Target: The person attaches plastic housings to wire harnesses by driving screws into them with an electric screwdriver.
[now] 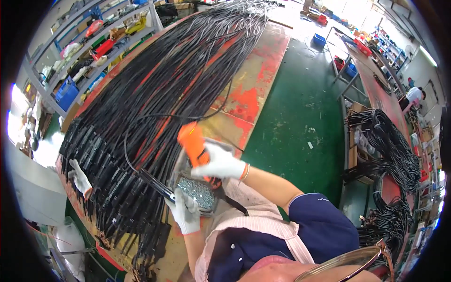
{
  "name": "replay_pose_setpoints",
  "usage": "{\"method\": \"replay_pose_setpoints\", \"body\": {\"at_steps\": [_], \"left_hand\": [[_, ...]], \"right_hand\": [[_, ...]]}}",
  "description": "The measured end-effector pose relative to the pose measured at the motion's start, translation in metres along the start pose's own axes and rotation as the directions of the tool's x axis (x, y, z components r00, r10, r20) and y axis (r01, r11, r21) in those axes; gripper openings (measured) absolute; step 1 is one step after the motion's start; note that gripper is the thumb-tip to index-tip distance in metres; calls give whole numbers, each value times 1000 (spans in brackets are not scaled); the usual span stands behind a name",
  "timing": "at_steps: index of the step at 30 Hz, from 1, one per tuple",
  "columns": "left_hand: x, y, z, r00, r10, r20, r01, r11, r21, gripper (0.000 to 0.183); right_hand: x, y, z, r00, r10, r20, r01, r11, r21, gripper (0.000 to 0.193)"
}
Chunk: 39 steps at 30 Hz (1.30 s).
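My right hand (218,162), in a white glove, is wrapped round an orange and black power screwdriver (191,140). The tool stands over a grey tray (226,146) of small shiny metal screws (199,193). Just left of the tray, my gloved left hand (186,212) is closed on the end of a black cable (162,189). That cable end is long and stiff, and its tip is partly covered by my fingers. Where the screwdriver's bit points cannot be made out.
Many black cables (188,61) cover the long red and tan table (246,101), their thick ends bunched at the near left. A loose white glove (81,179) lies on them. Shelving (87,51) stands left; more cables (387,145) hang at the right bench. Far right is another person (414,96).
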State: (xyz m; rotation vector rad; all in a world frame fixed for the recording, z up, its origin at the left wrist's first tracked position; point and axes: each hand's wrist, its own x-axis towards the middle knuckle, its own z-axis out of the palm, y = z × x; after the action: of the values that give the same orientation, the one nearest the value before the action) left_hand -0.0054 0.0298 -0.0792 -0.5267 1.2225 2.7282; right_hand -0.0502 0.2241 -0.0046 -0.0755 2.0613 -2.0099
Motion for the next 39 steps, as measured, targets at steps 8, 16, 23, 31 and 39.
{"method": "replay_pose_setpoints", "body": {"at_steps": [8, 16, 23, 31, 39], "left_hand": [[7, -2, 8, 997, 28, 68, -21, 994, -103, 17], [5, -2, -2, 991, 12, 132, 17, 977, -212, 24], [1, 4, -4, 997, 3, 81, 10, 988, -156, 41], [1, 9, -1, 998, -61, 16, 62, 995, -78, 50], [1, 11, 7, 995, -78, -67, 77, 997, -21, 55]], "right_hand": [[-21, -12, -43, 752, -235, -616, 648, 434, 626, 38], [-32, 13, -46, 722, -649, -239, 409, 122, 904, 59], [-22, 8, -2, 684, -635, -360, 676, 366, 639, 63], [2, 15, 34, 760, -473, -445, 646, 626, 436, 40], [10, 17, 43, 800, -367, -475, 534, 795, 287, 54]]}}
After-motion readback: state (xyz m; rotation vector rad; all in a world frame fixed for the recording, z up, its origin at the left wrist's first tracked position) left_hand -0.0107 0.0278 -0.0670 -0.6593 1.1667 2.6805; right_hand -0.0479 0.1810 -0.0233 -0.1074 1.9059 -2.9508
